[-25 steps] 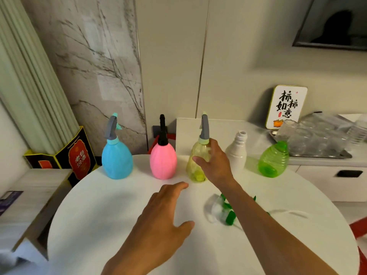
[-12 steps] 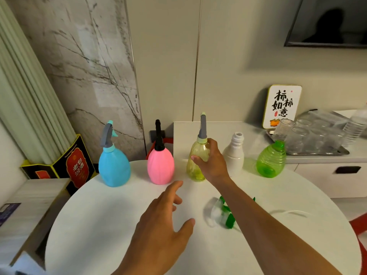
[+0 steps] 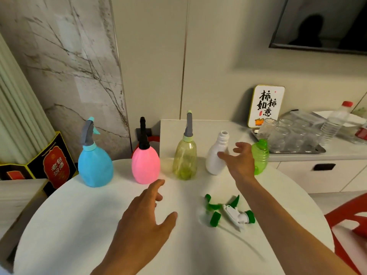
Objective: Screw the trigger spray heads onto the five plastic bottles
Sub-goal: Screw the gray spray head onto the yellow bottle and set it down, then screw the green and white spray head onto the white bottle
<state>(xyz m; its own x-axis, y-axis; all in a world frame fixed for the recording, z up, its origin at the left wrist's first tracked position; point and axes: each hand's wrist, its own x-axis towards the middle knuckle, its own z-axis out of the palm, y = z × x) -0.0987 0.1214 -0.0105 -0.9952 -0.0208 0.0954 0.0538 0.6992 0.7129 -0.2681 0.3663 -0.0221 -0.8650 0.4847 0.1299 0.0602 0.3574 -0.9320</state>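
While spread, right hand (image 3: 239, 162) fingers (image 3: 223, 155) empty.

A white sign (image 3: 266, 105) with black calligraphy leaned against the wall on the side counter (image 3: 208, 128). Beside it a metal tray (image 3: 313, 149) carried clear glasses (image 3: 278, 133), with a red-capped water bottle (image 3: 335, 120) just behind. A black-and-yellow box (image 3: 51, 165) stood by the curtain (image 3: 17, 116); a red chair (image 3: 349, 221) showed at right.

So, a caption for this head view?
Right hand open, reaching for uncapped white plastic bottle; three bottles already capped.
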